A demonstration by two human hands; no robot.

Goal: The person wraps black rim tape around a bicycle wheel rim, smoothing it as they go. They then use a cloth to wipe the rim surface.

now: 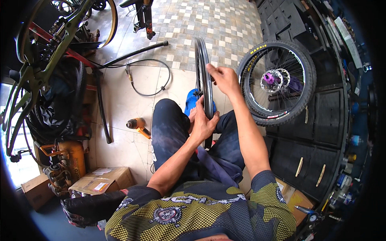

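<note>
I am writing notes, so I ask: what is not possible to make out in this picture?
All in the head view:
Right hand: curled fingertips, partly hidden by the hand itself.
Blue object: full shape, hidden by the wheel rim and left hand.
Black-and-orange bike part: upper end, cut off by top edge.
Small items at right: too small and blurred near the dark fisheye border.
</note>
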